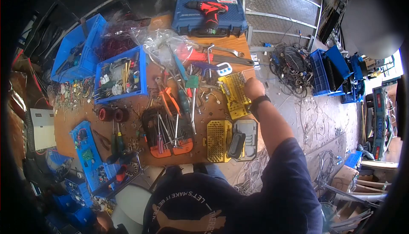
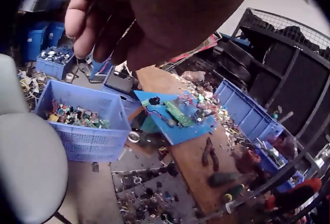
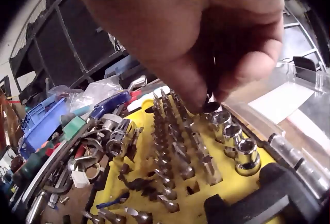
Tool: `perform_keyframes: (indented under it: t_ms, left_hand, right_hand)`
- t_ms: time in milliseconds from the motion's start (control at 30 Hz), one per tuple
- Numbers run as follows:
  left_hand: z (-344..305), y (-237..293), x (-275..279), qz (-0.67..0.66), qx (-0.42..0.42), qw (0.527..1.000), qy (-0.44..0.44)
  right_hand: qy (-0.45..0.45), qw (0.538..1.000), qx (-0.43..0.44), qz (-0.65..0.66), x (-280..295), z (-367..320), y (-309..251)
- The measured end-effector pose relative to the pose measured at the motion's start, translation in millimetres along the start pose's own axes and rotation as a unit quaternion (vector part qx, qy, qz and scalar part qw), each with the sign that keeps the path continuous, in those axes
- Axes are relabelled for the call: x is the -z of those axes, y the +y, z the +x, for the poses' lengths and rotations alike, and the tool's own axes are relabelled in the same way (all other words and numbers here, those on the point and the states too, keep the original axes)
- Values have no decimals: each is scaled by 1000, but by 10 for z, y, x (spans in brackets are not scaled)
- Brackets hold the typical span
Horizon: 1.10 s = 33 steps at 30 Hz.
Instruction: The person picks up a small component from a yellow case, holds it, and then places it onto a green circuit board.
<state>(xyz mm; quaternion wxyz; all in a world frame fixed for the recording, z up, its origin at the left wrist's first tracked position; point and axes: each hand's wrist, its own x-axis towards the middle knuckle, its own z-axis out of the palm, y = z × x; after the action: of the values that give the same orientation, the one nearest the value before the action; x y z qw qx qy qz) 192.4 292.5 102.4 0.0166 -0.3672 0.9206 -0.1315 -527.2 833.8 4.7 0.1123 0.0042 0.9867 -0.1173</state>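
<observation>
My right hand is over the yellow bit set on the right of the table. Seen from the right wrist, that hand pinches a small socket between thumb and finger, at the far end of a row of shiny sockets. The fingers hide most of it. Beside that row, several lines of screwdriver bits stand in the yellow tray. My left hand shows in the left wrist view with its fingers loosely bent and nothing in them, away from the tabletop.
A second yellow bit case with a grey lid lies near the front edge. Left of it are hex keys in an orange holder. Pliers, a blue parts bin and a red drill on a blue case stand farther away.
</observation>
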Motion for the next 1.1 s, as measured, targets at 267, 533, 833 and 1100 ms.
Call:
perform_keyframes:
  t_ms: [267,533,833,1100]
  left_hand:
    - [-457,-489,-583,287,-105,948,-89]
    - [-682,-452,-713,233,69,956,-165]
    - [-452,-147,-551,65,33,993,-97]
    - [-647,-271,-805,42,119,979,-161]
  right_hand:
    - [-5,997,68,-48,-122,-53,-25]
    - [13,990,18,140,-9,-133,55]
    - [-7,998,-29,50,4,-138,-38]
    - [64,994,25,80,25,-110,-42]
